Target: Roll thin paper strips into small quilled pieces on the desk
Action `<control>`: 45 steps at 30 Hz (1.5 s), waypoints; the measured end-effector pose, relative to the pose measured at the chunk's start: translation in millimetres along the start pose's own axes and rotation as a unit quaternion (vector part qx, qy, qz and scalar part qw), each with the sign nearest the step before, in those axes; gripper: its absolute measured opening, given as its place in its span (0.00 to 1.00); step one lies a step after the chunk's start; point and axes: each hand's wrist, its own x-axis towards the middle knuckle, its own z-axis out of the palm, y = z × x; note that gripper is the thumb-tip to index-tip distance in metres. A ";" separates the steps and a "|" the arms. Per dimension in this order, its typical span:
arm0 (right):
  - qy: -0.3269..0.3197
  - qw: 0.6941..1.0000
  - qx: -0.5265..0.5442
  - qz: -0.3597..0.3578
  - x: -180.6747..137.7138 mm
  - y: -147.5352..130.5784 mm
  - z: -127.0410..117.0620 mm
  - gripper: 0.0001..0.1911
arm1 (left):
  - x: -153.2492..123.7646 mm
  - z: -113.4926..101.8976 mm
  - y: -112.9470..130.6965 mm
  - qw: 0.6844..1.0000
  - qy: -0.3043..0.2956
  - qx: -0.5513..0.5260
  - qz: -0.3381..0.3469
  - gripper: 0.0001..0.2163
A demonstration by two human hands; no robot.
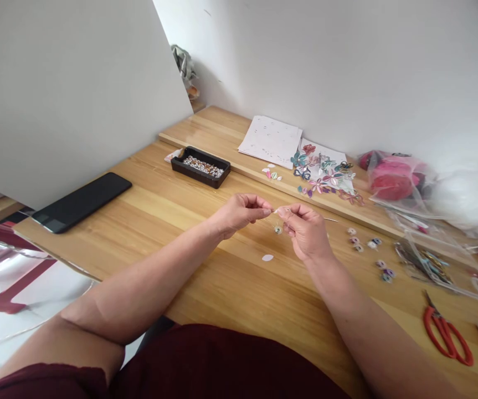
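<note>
My left hand (pixel 241 216) and my right hand (pixel 310 228) meet above the middle of the table, fingertips almost touching. Thumb and forefinger of each are pinched together. A tiny white piece (pixel 276 210) shows between the fingertips, at the right thumb; its kind is too small to tell. Just below the fingers is a small thread bobbin (pixel 278 229). Nearer to me a pale, leaf-shaped petal (pixel 267 257) lies flat on the wood. Behind my right hand a thin pointed metal tool (pixel 330 220) sticks out; whether the hand holds it is hidden.
A black tray (pixel 201 176) of beads stands back left, near a black phone (pixel 83 202). White paper (pixel 270 139) and colourful flower pieces (pixel 324 169) lie on the raised ledge. Several bobbins (pixel 355 240), plastic bags (pixel 400 177) and orange-handled scissors (pixel 446 331) are to the right.
</note>
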 end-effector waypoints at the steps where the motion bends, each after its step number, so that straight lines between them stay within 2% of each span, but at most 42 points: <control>1: 0.002 1.000 0.010 0.009 -0.4 -0.7 1.2 0.10 | 0.2 1.0 -1.2 1.000 0.003 -0.006 -0.002 0.16; 9: 0.018 0.995 0.073 0.064 -1.6 -5.4 6.7 0.14 | 0.2 8.9 -8.3 0.998 0.017 -0.048 0.025 0.14; 21: 0.033 0.994 0.090 0.057 -1.2 -2.1 8.0 0.15 | -4.2 21.2 -14.3 0.996 0.051 -0.061 0.043 0.09; 34: 0.027 0.996 0.044 0.067 -1.1 1.6 6.6 0.18 | -4.6 17.1 -8.2 0.996 0.076 0.022 0.030 0.16; 39: 0.015 0.996 0.037 0.080 -1.3 1.1 5.3 0.16 | -3.5 16.0 -11.4 0.993 0.096 0.055 0.031 0.17; 45: 0.017 0.995 0.045 0.086 -1.0 0.4 5.2 0.13 | -3.2 15.3 -10.9 0.994 0.098 0.047 0.021 0.17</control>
